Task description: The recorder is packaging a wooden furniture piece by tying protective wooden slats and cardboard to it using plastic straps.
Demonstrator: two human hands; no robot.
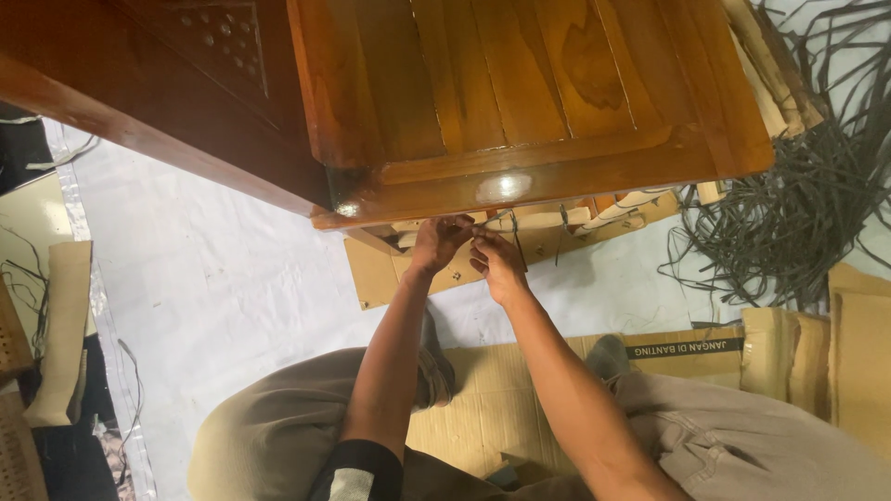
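A thin dark strap (513,243) hangs at the lower edge of the polished wooden cabinet (538,102), its long axis running from 12 to 6 o'clock, just beside the right hand (498,264), which is the nearer. Left hand (438,243) and right hand meet close together beneath the cabinet edge, fingers pinched around the strap's upper part; how firm the grip is cannot be told. Under the hands lies a cardboard sheet (390,269) on the white floor covering (232,278). At 3 o'clock spreads a tangle of dark straps (798,195). At 5 o'clock a flattened brown carton (687,357) carries a black rectangular label band with pale lettering. Folded cardboard pieces (858,353) stand beyond it.
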